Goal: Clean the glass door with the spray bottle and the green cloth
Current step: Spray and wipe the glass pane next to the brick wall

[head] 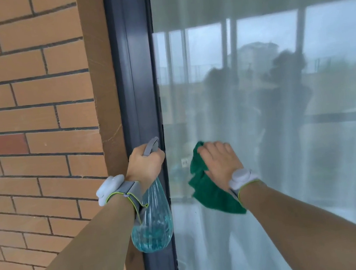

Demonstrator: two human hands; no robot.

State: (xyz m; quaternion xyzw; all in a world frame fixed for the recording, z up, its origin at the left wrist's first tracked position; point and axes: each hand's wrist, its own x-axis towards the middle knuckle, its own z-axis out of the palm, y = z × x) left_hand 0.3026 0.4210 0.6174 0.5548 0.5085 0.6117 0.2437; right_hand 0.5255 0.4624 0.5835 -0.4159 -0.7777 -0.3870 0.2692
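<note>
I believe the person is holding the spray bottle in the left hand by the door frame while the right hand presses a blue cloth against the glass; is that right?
Not quite: the cloth is green, not blue, as the head view shows. The rest holds: the left hand grips the spray bottle by the door frame, while the right hand presses the cloth against the glass.

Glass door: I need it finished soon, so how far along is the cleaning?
Done: can't tell if it was sprayed. In hand: right hand presses the green cloth on the glass door; left hand holds the spray bottle. Left: the remaining glass.
</note>
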